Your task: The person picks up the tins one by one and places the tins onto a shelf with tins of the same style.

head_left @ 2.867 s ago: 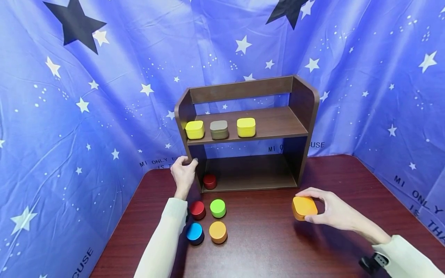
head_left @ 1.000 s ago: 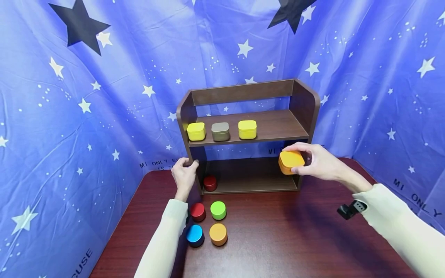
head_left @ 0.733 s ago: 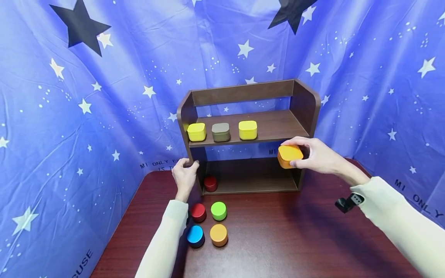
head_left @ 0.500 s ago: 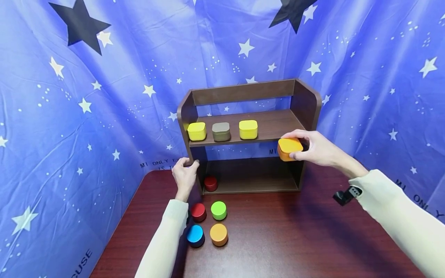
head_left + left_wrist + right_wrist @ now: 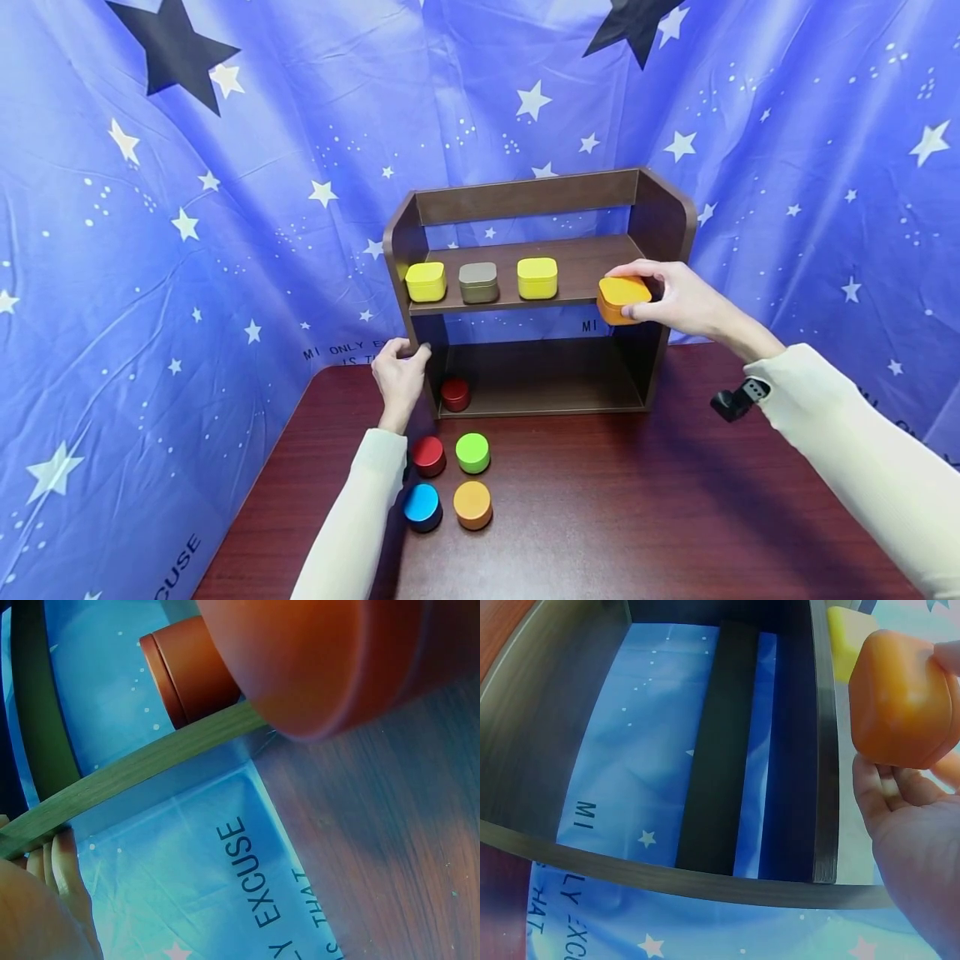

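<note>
An orange square tin with rounded corners is pinched between the thumb and fingers of my right hand. It is at the front edge of the upper board, near the right end; whether it touches the board I cannot tell. My left hand grips the left side panel of the brown wooden shelf, thumb on one side and fingers on the other. On the upper board stand a yellow tin, a grey-brown tin and another yellow tin. A round red tin sits at the lower left.
In front of the shelf, the dark red table bears another red round tin, a green one, a blue one and an orange round one. A blue star-patterned curtain surrounds the table.
My right hand has lifted the orange square tin from above the table's right side, up and leftward to the upper board's level. The left hand stays on the side panel.
</note>
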The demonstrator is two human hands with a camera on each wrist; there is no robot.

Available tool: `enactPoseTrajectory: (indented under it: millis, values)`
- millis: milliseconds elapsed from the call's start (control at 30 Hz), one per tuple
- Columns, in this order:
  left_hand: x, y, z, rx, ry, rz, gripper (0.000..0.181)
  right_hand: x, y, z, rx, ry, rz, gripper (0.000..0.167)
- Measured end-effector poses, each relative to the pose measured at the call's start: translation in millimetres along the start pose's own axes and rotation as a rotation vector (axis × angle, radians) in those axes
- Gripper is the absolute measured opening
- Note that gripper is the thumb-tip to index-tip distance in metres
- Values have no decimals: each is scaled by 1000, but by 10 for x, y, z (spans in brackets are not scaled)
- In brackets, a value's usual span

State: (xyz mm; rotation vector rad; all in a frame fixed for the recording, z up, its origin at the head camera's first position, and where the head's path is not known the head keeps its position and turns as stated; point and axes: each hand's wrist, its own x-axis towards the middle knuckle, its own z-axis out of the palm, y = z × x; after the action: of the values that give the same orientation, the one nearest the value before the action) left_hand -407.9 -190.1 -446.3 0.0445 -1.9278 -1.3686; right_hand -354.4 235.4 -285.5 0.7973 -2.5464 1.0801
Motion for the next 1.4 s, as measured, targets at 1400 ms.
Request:
enactPoseTrajectory:
  millis: [1400]
  values:
    - [20,-15,7,1,-5,-11,15,579,125,0,-34,-52,187,48]
